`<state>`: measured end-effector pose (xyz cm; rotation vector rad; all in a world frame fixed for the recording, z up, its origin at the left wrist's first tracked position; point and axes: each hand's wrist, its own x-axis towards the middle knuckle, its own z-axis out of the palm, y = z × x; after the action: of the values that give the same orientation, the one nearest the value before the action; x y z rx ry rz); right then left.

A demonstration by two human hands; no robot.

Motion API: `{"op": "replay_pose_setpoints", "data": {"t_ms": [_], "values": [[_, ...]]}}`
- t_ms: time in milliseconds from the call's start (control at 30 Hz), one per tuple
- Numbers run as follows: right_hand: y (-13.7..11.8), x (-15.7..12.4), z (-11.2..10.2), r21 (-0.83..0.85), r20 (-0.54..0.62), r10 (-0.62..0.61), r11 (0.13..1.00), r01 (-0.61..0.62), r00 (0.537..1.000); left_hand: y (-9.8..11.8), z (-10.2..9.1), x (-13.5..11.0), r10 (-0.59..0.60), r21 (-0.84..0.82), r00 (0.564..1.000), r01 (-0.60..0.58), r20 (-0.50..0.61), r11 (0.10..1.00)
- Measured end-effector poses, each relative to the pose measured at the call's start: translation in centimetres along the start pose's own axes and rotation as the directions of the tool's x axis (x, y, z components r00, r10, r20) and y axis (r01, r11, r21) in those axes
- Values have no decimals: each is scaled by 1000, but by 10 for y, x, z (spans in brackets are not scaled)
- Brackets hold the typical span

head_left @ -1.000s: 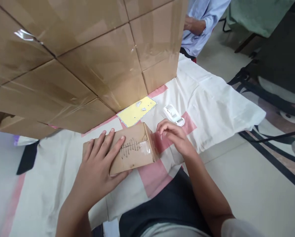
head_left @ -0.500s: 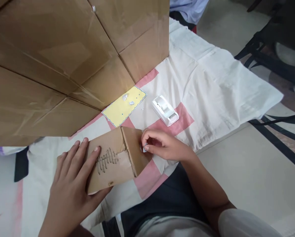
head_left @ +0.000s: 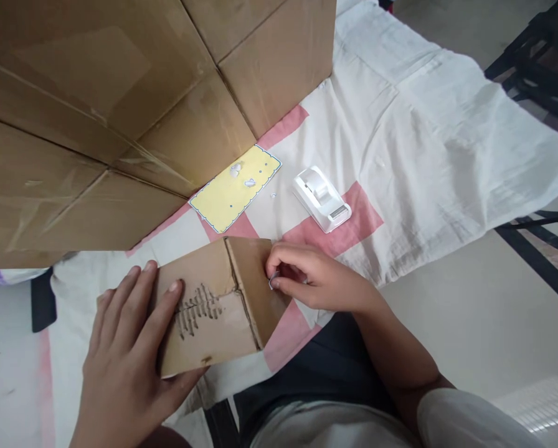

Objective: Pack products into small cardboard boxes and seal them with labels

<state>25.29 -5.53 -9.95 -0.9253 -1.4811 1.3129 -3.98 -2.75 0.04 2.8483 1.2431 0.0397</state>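
Observation:
A small cardboard box (head_left: 204,317), with dark ladder-like marks drawn on its upper face, rests tilted on the cloth close to my body. My left hand (head_left: 129,348) grips its left end, fingers across the upper face and thumb along the near edge. At the right end my right hand (head_left: 307,277) is closed in a pinch against the box's side panel. Between thumb and forefinger sits a small whitish scrap with a bluish edge (head_left: 273,281); its kind is unclear. A white tape dispenser (head_left: 323,199) stands beyond my right hand.
Large taped cardboard boxes (head_left: 167,106) rise at the back left. A yellow card with a scalloped blue border (head_left: 223,205) lies against their base, bearing crumpled white bits (head_left: 235,169). The white-and-pink cloth (head_left: 410,155) drapes over the surface, its edge at right.
The view has shifted slightly, so the dispenser and the large boxes appear moved. Both hands keep their hold, and the right fingers stay pinched at the box's side.

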Motion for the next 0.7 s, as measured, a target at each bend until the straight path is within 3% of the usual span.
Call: {"op": "replay_pose_setpoints", "data": {"t_ms": [133, 333, 433, 600, 700], "values": [[2, 0, 1, -12, -15, 85, 996, -85, 996, 3, 0, 3, 8, 9, 1000, -8, -17, 1000], [5, -1, 1, -27, -166, 148, 988, -154, 975, 1, 4, 1, 0, 8, 999, 0, -33, 1000], [8, 6, 6, -88, -177, 124, 986, -141, 976, 1, 8, 2, 23, 15, 998, -22, -58, 1000], [13, 17, 22, -346, -358, 66, 917, -198, 931, 0, 13, 6, 64, 28, 984, -60, -166, 998], [11, 5, 27, -306, -436, 22, 936, -172, 900, 0, 16, 5, 59, 17, 976, -57, -208, 998]]}}
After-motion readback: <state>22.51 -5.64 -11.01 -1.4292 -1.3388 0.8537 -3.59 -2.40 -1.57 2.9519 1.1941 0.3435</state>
